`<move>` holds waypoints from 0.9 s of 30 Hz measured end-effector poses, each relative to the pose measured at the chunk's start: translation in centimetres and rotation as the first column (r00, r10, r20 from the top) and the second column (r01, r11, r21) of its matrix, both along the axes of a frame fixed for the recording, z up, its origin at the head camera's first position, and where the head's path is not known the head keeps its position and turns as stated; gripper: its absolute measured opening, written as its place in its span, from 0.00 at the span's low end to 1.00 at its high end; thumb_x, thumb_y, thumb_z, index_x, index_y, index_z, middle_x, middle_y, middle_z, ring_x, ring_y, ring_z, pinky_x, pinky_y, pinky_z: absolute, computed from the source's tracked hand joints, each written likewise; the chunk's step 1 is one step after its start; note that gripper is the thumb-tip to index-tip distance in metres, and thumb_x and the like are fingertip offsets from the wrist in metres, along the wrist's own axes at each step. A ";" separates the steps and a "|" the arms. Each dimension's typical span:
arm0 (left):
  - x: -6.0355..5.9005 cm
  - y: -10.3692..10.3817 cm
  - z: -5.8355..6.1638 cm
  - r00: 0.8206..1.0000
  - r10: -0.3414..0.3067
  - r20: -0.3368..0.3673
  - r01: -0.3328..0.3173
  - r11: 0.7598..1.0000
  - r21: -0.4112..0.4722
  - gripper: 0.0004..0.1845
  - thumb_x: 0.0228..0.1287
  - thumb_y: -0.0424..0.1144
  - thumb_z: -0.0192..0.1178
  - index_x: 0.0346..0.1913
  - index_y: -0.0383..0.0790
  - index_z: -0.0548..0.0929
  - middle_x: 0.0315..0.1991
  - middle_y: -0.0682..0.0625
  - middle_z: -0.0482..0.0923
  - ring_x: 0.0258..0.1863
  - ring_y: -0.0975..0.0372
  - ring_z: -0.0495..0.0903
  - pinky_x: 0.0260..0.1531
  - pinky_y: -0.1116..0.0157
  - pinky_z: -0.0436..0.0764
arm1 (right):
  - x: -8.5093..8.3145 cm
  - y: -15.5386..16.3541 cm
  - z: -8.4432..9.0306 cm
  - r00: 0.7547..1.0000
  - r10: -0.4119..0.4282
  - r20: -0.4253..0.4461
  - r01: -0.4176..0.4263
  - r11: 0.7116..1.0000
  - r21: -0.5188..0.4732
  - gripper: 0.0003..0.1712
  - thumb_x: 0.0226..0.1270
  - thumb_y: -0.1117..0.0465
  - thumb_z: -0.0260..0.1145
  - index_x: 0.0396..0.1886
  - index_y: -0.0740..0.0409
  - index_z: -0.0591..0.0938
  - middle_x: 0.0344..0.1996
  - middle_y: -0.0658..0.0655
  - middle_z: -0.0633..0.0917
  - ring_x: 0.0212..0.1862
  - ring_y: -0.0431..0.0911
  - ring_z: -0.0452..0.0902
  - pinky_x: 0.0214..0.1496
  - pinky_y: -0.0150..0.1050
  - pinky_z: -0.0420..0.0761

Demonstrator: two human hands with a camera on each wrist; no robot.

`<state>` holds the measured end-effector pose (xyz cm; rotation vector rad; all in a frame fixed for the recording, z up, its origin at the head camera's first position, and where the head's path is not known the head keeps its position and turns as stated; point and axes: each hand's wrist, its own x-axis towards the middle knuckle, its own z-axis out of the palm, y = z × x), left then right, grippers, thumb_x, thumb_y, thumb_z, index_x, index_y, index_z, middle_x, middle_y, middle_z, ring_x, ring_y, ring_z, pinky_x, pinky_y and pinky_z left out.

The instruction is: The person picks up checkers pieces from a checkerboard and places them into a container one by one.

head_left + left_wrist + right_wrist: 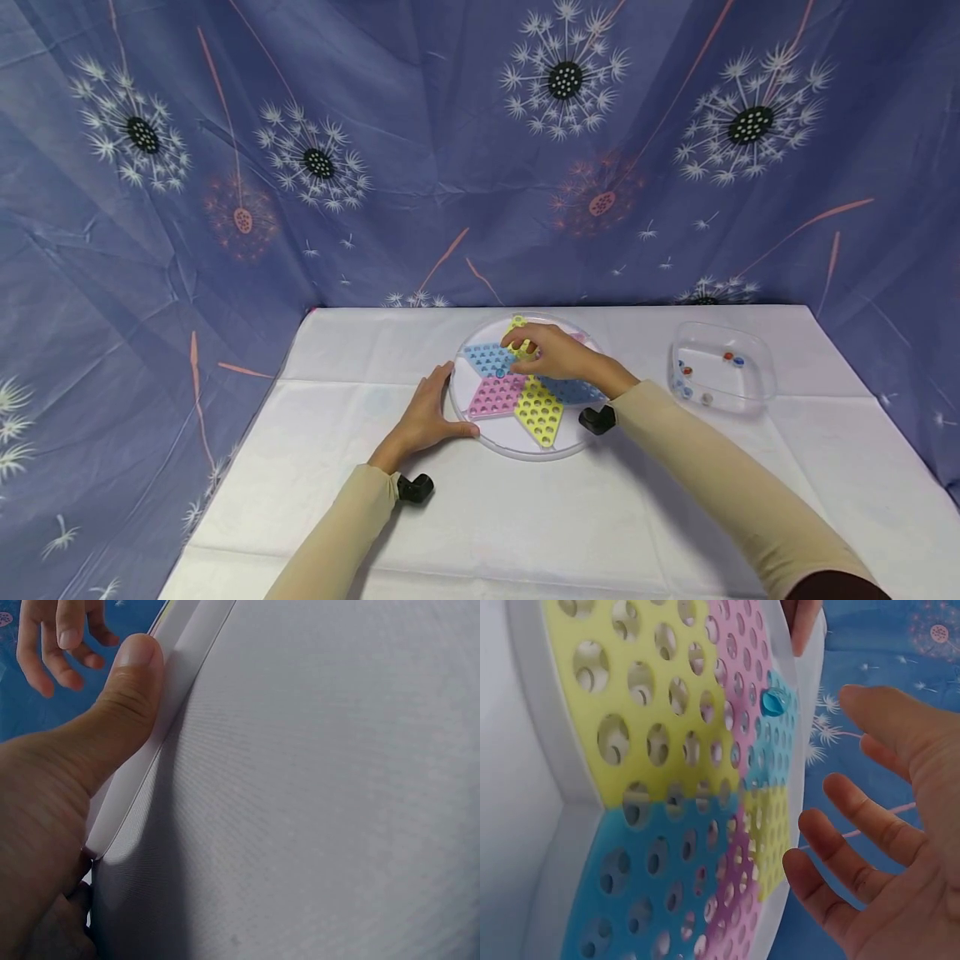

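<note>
**Two hands at a round star board**

Round white board (525, 446) lies flat on the white-covered table (525, 517), near the far middle. Its face is a star of pink, yellow and blue perforated panels.

Left hand (427, 417): rests on the table against the board's left rim. The left wrist view shows the thumb (124, 690) laid straight along the rim's edge, touching it. Fingers relaxed, nothing gripped.

Right hand (555, 354): hovers over the middle of the board, palm down. The right wrist view shows its fingers (847, 855) spread and loosely extended, apart from the surface, holding nothing.

One blue marble (774, 701) sits in a hole at the seam of the pink and blue panels, towards the left hand's side; in the head view it shows just left of the right hand's fingertips.

Clear square tray (757, 350) stands well to the right of the board, a few small marbles (731, 358) scattered inside.

Backdrop: blue dandelion-print cloth (420, 167).
</note>
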<state>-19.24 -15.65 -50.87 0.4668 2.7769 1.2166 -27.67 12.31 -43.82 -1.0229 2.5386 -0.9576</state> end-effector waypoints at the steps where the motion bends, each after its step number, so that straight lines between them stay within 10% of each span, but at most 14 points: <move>1: 0.0 0.0 0.0 1.000 0.000 0.001 0.000 1.000 -0.001 0.69 0.41 0.53 0.85 0.81 0.34 0.53 0.80 0.38 0.54 0.79 0.43 0.52 0.78 0.46 0.55 | 0.0 -0.1 -0.1 1.000 -0.001 0.002 0.001 1.000 0.006 0.27 0.69 0.59 0.73 0.65 0.60 0.80 0.55 0.65 0.83 0.53 0.59 0.82 0.56 0.51 0.85; 27: 0.0 0.1 0.2 1.000 -0.004 0.005 0.004 1.000 -0.003 0.69 0.41 0.53 0.86 0.81 0.34 0.53 0.80 0.38 0.55 0.79 0.45 0.52 0.79 0.48 0.53 | -0.6 -2.1 -2.6 0.999 -0.027 -0.038 0.031 0.995 0.099 0.08 0.65 0.60 0.76 0.43 0.50 0.90 0.41 0.52 0.83 0.42 0.46 0.79 0.48 0.41 0.82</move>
